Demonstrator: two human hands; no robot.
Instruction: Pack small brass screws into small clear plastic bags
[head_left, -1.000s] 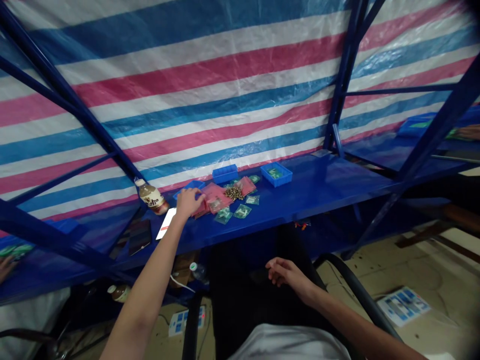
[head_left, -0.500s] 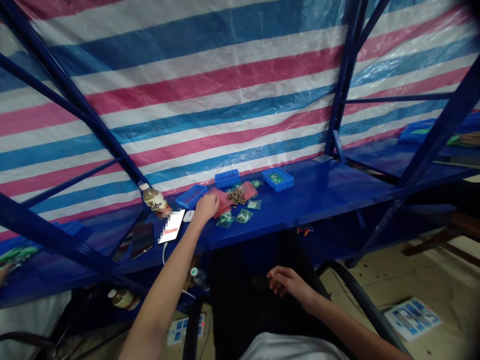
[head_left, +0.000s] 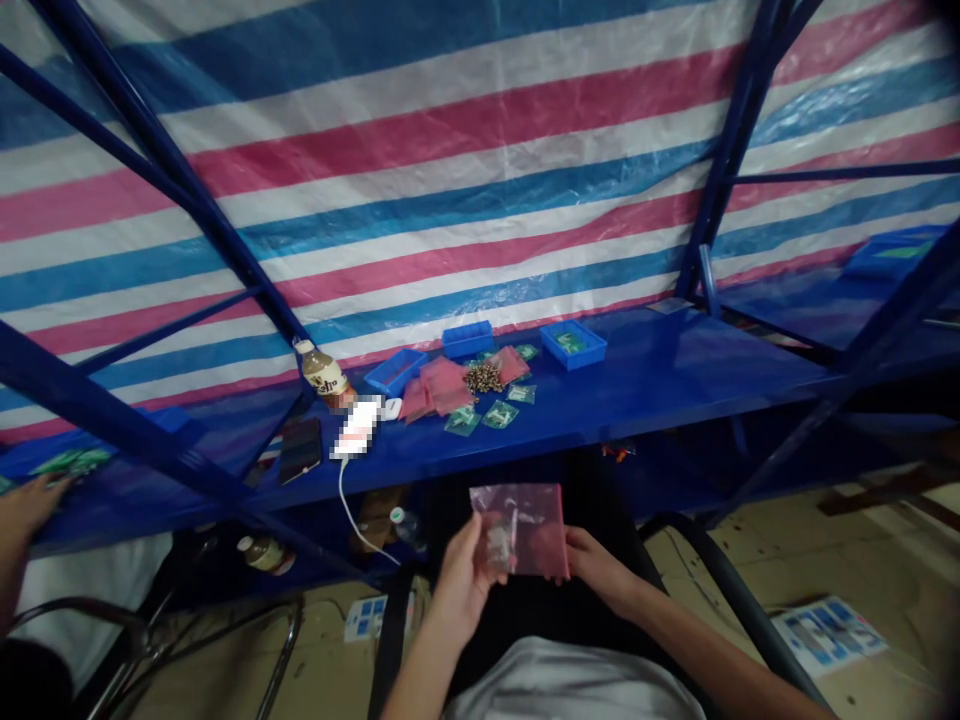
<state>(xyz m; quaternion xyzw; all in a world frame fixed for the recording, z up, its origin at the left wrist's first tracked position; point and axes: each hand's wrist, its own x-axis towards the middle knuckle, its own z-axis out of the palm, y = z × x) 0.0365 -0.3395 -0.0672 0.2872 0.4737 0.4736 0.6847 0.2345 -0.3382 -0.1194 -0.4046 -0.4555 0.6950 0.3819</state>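
Observation:
A see-through pink plastic bag (head_left: 531,525) is stretched between my hands above my lap. My left hand (head_left: 466,565) pinches its left edge, and my right hand (head_left: 589,562) grips the lower right edge. Something pale shows at the bag's left side; I cannot make out what it is. On the blue bench (head_left: 645,385) ahead lie more pink bags (head_left: 444,385), a heap of small brass-coloured parts (head_left: 484,377) and several small clear packets with green contents (head_left: 500,414).
Three blue trays stand along the back, one (head_left: 573,344) with green packets inside. Left of the bags are a drink bottle (head_left: 324,372), a lit phone (head_left: 357,428) with a cable and a dark phone (head_left: 300,450). Another person's hand (head_left: 34,505) is at far left.
My left hand has come back from the pink bags on the bench to my lap, bringing one bag. My right hand, holding nothing before, now grips that bag too.

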